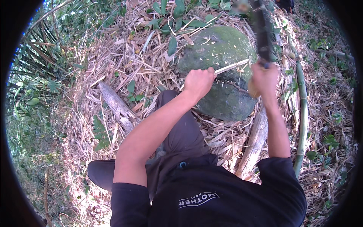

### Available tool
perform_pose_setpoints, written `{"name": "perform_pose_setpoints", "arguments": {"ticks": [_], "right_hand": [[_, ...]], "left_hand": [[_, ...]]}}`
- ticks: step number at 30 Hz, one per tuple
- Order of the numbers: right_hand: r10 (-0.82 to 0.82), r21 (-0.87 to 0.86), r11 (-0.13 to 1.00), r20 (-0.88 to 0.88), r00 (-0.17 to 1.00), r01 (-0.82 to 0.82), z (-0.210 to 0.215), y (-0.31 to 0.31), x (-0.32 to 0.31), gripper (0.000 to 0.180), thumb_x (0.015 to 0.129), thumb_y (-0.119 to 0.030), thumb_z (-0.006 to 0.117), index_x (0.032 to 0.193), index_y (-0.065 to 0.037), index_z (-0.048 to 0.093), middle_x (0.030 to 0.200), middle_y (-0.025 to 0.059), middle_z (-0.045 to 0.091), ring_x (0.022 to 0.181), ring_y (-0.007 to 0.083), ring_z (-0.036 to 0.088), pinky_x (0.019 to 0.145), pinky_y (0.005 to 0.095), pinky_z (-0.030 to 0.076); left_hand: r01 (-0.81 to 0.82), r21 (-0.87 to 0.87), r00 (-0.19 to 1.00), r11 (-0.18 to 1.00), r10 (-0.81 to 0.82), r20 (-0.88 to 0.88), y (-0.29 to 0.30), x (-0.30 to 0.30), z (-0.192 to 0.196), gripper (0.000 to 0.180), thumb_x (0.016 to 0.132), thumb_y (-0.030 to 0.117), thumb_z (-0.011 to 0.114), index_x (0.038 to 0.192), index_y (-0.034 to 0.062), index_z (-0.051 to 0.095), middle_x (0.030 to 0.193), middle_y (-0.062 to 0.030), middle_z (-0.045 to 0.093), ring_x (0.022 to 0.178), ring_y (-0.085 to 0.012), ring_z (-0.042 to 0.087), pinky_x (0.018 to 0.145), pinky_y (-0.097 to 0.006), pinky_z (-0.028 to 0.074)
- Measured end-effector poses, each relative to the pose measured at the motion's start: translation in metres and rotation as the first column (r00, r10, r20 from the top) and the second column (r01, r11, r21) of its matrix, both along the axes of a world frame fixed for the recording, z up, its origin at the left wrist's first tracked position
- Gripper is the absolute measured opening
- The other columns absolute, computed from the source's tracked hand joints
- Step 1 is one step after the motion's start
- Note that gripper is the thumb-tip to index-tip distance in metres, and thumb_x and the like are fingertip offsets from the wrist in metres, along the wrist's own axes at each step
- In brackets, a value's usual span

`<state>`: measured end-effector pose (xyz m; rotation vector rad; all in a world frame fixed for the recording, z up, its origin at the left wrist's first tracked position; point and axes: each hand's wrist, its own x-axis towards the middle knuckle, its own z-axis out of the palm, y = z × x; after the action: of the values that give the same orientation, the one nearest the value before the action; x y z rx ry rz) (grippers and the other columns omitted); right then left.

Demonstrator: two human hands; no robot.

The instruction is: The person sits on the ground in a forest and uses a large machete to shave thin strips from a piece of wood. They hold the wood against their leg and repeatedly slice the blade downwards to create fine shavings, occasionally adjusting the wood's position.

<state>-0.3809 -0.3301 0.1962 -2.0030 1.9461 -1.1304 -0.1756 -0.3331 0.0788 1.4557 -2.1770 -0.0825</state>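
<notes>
My left hand point(198, 84) is closed around one end of a pale, stripped wooden stick point(232, 67). The stick points right and slightly up, over a mossy green boulder point(215, 45) with a dark cleft across it. To the right of the boulder, my right hand point(266, 79) grips a machete point(262, 34) by its handle. The dark blade is raised, blurred, and apart from the stick. A yellowish handle end shows below my fist. Small pale chips lie on top of the boulder.
Dry bamboo leaves and husks cover the ground. A weathered log point(115, 102) lies left of my leg, another log point(255, 142) below the boulder. One green bamboo pole point(301, 113) runs along the right. Leafy plants point(177, 19) grow behind the boulder.
</notes>
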Motion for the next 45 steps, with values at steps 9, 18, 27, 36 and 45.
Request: {"name": "perform_pose_setpoints", "arguments": {"ticks": [9,18,27,36,45], "right_hand": [[-0.106,0.573,0.782,0.510,0.854,-0.245,-0.034,-0.027,-0.045,0.013,0.081,-0.008,0.062,0.088,0.001,0.058,0.069,0.0081,0.061,0.053,0.0153,0.060,0.050,0.0320,0.051],[-0.035,0.063,0.998,0.106,0.994,0.029,-0.007,0.010,0.000,0.019,0.081,-0.010,0.064,0.095,0.003,0.065,0.069,0.0101,0.066,0.058,0.0162,0.065,0.053,0.0316,0.051],[0.027,0.245,0.969,-0.040,0.999,-0.016,0.009,0.013,0.004,0.021,0.079,-0.013,0.066,0.093,0.003,0.064,0.068,0.0124,0.065,0.058,0.0164,0.062,0.055,0.0336,0.050],[0.068,0.307,0.951,-0.324,0.944,0.037,-0.045,-0.018,-0.023,0.037,0.080,-0.019,0.065,0.108,0.005,0.066,0.072,0.0166,0.068,0.066,0.0265,0.070,0.063,0.0383,0.055],[0.001,0.156,0.988,-0.039,0.999,0.006,-0.009,0.003,0.003,0.027,0.077,-0.019,0.067,0.092,0.004,0.064,0.074,0.0192,0.069,0.070,0.0287,0.070,0.068,0.0398,0.055]], "left_hand": [[0.012,-0.019,0.999,1.000,-0.013,-0.030,-0.007,0.001,-0.002,0.033,0.098,0.036,0.055,0.089,0.0035,0.058,0.066,-0.0144,0.068,0.062,-0.0328,0.070,0.056,-0.044,0.055],[-0.004,0.050,1.000,0.999,0.004,0.001,-0.001,0.004,0.001,0.035,0.099,0.036,0.054,0.089,0.0030,0.059,0.065,-0.0150,0.068,0.063,-0.0337,0.070,0.056,-0.046,0.055],[-0.022,0.005,1.000,1.000,0.022,-0.001,-0.004,0.002,-0.006,0.034,0.098,0.036,0.056,0.089,0.0029,0.059,0.063,-0.0151,0.067,0.061,-0.0342,0.069,0.055,-0.045,0.055],[-0.014,-0.014,1.000,1.000,0.014,0.006,-0.008,0.000,0.008,0.034,0.098,0.036,0.055,0.089,0.0037,0.057,0.064,-0.0142,0.067,0.061,-0.0333,0.069,0.053,-0.045,0.054],[-0.030,0.003,0.999,1.000,0.030,0.045,-0.003,0.005,-0.003,0.035,0.098,0.037,0.055,0.089,0.0034,0.058,0.063,-0.0140,0.067,0.061,-0.0327,0.070,0.054,-0.045,0.055]]}}
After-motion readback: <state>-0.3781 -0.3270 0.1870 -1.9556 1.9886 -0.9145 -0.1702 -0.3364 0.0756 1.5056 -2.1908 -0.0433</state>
